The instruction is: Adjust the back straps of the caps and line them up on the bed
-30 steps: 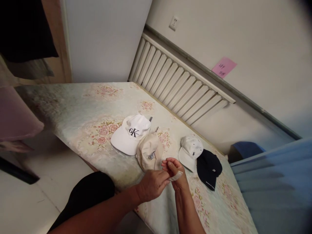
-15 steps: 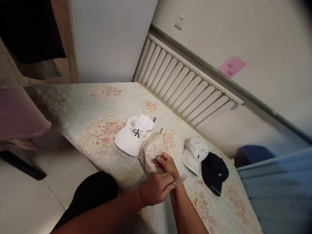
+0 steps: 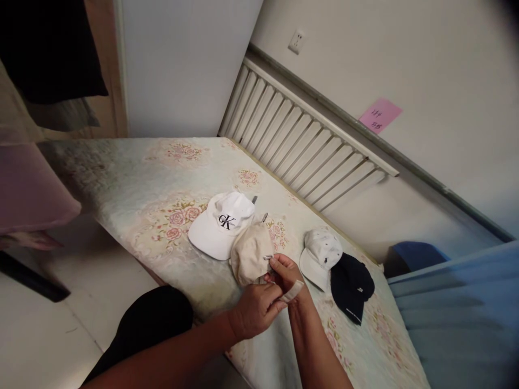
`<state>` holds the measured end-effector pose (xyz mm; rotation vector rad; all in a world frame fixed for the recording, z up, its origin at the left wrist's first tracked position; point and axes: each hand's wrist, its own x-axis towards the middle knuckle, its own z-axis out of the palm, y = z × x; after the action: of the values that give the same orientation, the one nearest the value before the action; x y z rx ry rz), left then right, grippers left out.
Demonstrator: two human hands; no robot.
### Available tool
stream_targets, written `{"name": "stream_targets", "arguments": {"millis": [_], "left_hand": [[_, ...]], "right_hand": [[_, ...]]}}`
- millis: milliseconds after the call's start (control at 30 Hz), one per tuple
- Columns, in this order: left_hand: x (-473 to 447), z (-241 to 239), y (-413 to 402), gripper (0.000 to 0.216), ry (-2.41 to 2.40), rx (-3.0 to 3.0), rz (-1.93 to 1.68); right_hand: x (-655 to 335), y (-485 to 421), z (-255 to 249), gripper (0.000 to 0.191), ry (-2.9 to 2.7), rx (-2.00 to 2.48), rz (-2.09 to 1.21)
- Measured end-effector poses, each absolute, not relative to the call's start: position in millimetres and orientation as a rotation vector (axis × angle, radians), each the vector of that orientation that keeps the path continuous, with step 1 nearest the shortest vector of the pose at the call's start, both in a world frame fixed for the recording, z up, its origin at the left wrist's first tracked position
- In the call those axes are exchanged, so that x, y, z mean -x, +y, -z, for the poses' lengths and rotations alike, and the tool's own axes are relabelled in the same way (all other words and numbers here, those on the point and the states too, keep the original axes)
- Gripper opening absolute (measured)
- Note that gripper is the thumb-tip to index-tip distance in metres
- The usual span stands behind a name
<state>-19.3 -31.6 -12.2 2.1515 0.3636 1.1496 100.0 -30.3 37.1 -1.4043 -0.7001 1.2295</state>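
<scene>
Beige strap [image 3: 293, 292] in left hand [image 3: 255, 310], palm-down grip closed, right hand [image 3: 286, 272] alongside, pinched at metal buckle [image 3: 267, 257]

The white cap [image 3: 203, 237] carries a large, overlapping black monogram [image 3: 227, 222] on its front that reads as CK, with a line of tiny print across it too small to make out. A pink paper [image 3: 391, 112] on the wall bears two handwritten rows, apparently figures, not clear enough to read surely. The navy cap [image 3: 344, 278] shows a small white logo [image 3: 360, 290] and tiny white brim lettering [image 3: 352, 315], both illegible.
</scene>
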Motion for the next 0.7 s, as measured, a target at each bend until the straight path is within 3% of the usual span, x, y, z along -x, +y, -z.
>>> {"name": "stream_targets", "arguments": {"millis": [533,700], "left_hand": [[13.1,17.5,-27.6,0.025,0.503,-1.766,-1.136],[14.6,15.4,-26.6,0.027,0.527,-1.708,-1.110]], "right_hand": [[-87.2,-39.0,-47.5,0.039,-0.626,1.214,-1.090],[-87.6,-43.1,-42.9,0.020,-0.672,1.186,-1.084]]}}
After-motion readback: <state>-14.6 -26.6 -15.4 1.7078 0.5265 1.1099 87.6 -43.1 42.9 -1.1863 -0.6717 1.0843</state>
